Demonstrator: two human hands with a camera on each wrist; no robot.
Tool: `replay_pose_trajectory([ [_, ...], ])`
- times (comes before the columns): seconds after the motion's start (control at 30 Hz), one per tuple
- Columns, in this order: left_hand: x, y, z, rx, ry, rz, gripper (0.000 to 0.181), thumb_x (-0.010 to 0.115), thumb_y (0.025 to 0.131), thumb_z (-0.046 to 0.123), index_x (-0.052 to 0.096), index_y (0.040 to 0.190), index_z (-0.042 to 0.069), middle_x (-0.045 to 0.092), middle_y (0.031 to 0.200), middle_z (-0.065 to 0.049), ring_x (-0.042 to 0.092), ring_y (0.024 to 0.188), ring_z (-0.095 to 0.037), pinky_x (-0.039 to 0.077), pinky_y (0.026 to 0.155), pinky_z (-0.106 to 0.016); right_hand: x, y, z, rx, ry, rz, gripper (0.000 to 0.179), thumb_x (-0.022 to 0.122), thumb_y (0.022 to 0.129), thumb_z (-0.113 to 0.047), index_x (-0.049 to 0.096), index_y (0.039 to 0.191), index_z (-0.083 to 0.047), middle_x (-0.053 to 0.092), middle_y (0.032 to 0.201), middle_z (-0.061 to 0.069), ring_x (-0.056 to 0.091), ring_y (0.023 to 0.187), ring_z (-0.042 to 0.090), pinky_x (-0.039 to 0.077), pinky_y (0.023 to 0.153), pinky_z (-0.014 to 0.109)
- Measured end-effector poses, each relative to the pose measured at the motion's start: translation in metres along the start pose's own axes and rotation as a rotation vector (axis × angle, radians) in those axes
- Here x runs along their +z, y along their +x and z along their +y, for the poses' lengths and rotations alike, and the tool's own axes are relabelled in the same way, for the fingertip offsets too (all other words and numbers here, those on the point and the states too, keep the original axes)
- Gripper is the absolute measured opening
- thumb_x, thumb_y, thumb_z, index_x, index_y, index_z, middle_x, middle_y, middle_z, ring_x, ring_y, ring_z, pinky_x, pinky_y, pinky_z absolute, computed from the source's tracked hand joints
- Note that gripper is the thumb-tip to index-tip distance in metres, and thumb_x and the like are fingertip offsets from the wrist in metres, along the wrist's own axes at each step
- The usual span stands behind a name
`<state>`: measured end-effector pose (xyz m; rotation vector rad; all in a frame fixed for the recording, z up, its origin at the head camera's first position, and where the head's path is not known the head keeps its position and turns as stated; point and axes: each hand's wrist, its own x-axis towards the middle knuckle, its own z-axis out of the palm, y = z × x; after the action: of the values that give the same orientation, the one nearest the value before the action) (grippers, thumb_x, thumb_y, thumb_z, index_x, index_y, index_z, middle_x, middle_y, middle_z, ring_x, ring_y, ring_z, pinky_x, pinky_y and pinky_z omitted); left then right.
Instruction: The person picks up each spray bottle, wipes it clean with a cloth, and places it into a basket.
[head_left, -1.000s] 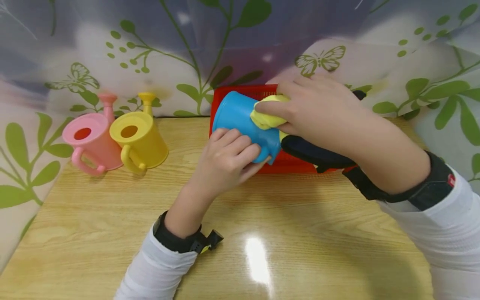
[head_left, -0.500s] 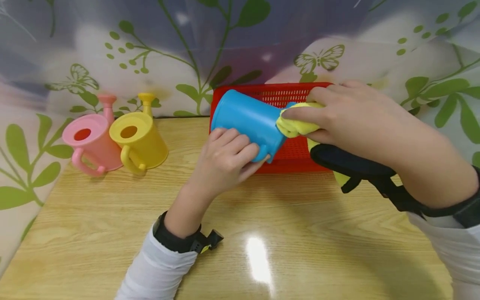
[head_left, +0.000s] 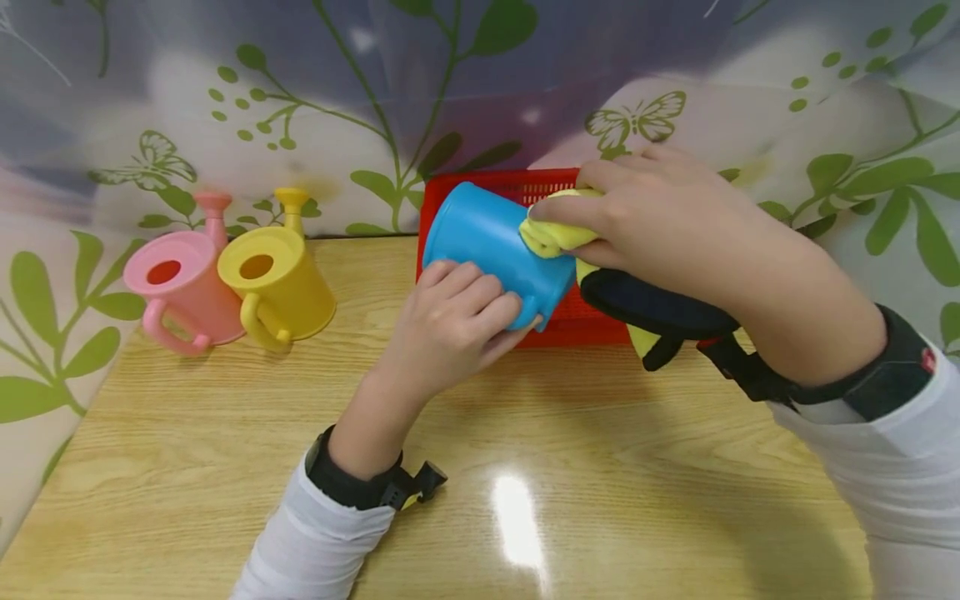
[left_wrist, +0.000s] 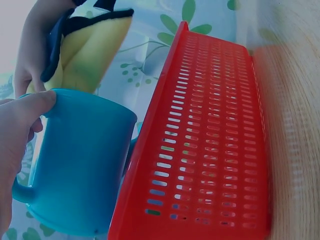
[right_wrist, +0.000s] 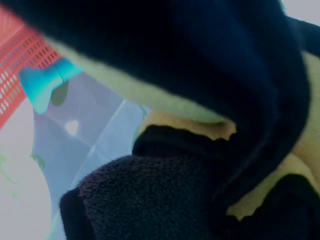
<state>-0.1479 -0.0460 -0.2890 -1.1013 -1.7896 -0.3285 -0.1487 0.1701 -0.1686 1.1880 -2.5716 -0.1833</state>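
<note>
My left hand (head_left: 461, 321) grips a blue watering can (head_left: 487, 229) by its handle side, and the can lies tilted above a red basket (head_left: 442, 187). In the left wrist view the thumb rests against the edge of the can (left_wrist: 85, 160). With bent fingers my right hand (head_left: 660, 221) holds a bunched yellow cloth (head_left: 551, 233) with dark edging against the can's side. Dark and yellow folds of this cloth (right_wrist: 145, 195) fill most of the right wrist view, where the blue spout (right_wrist: 40, 85) also shows.
A pink watering can (head_left: 187, 283) and a yellow watering can (head_left: 296, 287) stand side by side on the wooden table (head_left: 225, 450), left of the basket. Behind them hangs a leaf-patterned backdrop (head_left: 315, 75). The basket's slotted wall (left_wrist: 210, 125) rises close beside the blue can.
My right hand slid the cloth rightward to the can's end, then back left onto its side. The left hand and the blue can stayed nearly still.
</note>
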Motion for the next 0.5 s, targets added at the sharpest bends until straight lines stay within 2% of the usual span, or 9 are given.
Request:
replay_pose_trajectory([
  [0.17, 0.0, 0.001, 0.003, 0.009, 0.003, -0.013, 0.03, 0.076, 0.082, 0.028, 0.053, 0.076, 0.01, 0.056, 0.067, -0.001, 0.055, 0.066, -0.02, 0.044, 0.067, -0.033, 0.004, 0.008, -0.003, 0.024, 0.035, 0.039, 0.044, 0.073, 0.086, -0.023, 0.059, 0.127, -0.021, 0.06, 0.103, 0.014, 0.056, 0.084, 0.031, 0.045, 0.069, 0.047],
  [0.3, 0.0, 0.001, 0.005, 0.025, 0.0, -0.004, 0.031, 0.077, 0.082, 0.03, 0.053, 0.075, 0.011, 0.053, 0.065, 0.0, 0.053, 0.065, -0.019, 0.044, 0.067, -0.032, 0.008, 0.016, -0.002, 0.031, 0.079, 0.075, 0.04, 0.073, 0.087, -0.019, 0.06, 0.125, -0.02, 0.061, 0.104, 0.013, 0.056, 0.079, 0.031, 0.048, 0.064, 0.044],
  [0.4, 0.0, 0.002, 0.006, 0.033, -0.006, 0.002, 0.032, 0.077, 0.082, 0.03, 0.053, 0.074, 0.011, 0.051, 0.064, 0.0, 0.052, 0.064, -0.019, 0.043, 0.066, -0.031, 0.009, 0.025, -0.001, 0.033, 0.094, 0.058, 0.035, 0.069, 0.089, -0.019, 0.06, 0.124, -0.018, 0.059, 0.096, 0.012, 0.054, 0.072, 0.03, 0.046, 0.059, 0.04],
  [0.5, 0.0, 0.003, 0.006, 0.029, -0.018, 0.005, 0.033, 0.077, 0.082, 0.031, 0.052, 0.073, 0.011, 0.05, 0.063, 0.0, 0.052, 0.064, -0.019, 0.043, 0.067, -0.031, 0.006, 0.036, -0.002, 0.049, 0.106, -0.008, 0.033, 0.064, 0.093, -0.019, 0.059, 0.125, -0.017, 0.057, 0.093, 0.012, 0.053, 0.072, 0.029, 0.045, 0.058, 0.039],
])
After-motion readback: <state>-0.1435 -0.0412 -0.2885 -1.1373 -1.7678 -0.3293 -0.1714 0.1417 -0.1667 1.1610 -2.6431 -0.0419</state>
